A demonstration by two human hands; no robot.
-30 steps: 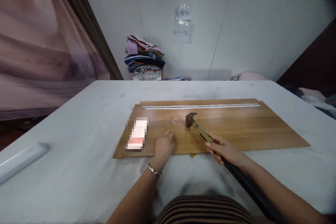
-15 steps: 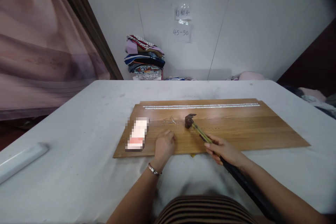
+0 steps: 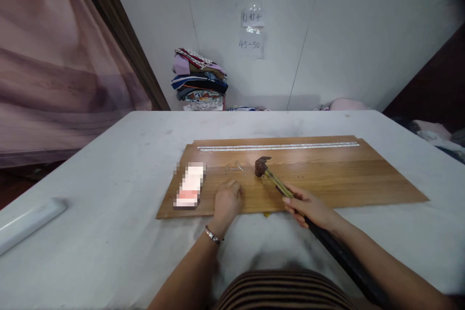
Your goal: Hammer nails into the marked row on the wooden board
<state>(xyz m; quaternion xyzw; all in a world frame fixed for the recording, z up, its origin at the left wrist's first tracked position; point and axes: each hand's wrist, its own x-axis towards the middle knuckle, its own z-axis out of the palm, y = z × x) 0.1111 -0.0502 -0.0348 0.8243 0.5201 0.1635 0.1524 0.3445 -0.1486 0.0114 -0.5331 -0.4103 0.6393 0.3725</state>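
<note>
My right hand grips a claw hammer by its long handle, part yellowish and part black. The rusty head is over the wooden board, claw pointing up and away; whether the head touches the wood I cannot tell. My left hand rests at the board's near edge with its fingers curled in, and anything inside them is hidden. Just beyond it lie several loose nails. A row of small dark dots runs across the board to the right of the hammer head.
Two white strips run along the board's far side. A blurred-out flat rectangular object lies at its left. The board rests on a white-covered table, with a white rounded object at left. Folded clothes are stacked beyond the far edge.
</note>
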